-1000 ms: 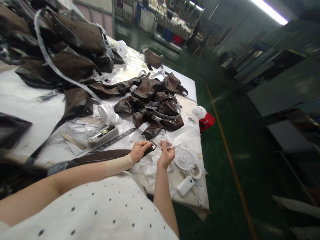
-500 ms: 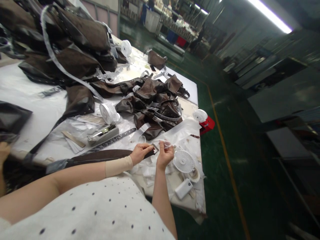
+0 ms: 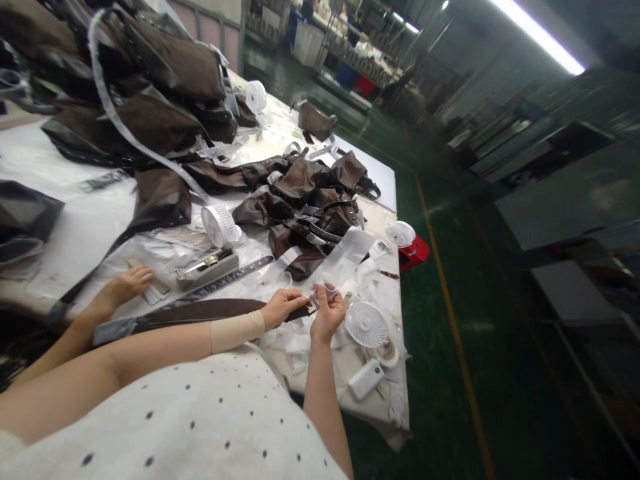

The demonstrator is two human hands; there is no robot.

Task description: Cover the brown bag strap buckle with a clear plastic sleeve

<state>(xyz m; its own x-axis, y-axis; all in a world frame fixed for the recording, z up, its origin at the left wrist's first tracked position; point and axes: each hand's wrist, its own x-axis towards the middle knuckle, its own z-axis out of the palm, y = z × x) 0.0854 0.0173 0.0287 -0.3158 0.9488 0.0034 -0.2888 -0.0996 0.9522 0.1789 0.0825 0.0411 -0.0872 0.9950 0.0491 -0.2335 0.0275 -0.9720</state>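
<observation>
My left hand (image 3: pixel 283 308) pinches the end of a long dark brown strap (image 3: pixel 210 309) that lies along the table's near edge. Close beside it on the right, my right hand (image 3: pixel 327 312) holds a translucent plastic strip (image 3: pixel 345 252), which stretches up and away over the brown leather pieces. The fingertips of both hands nearly meet at the strap's end, where a small metal buckle is partly hidden. A white round fan (image 3: pixel 367 325) lies just right of my right hand, with a tape roll (image 3: pixel 389 352) under its edge.
Another person's hand (image 3: pixel 129 285) rests on thin strips at the left. Near it are a tape dispenser (image 3: pixel 207 268) and a small white fan (image 3: pixel 219 225). A pile of brown bags (image 3: pixel 150 120) covers the back left. A white device (image 3: pixel 367 380) lies near the right corner.
The plastic strip has swung up and left, and my right hand has shifted slightly closer to the buckle. The other person's hand has reached in from the left onto the thin strips.
</observation>
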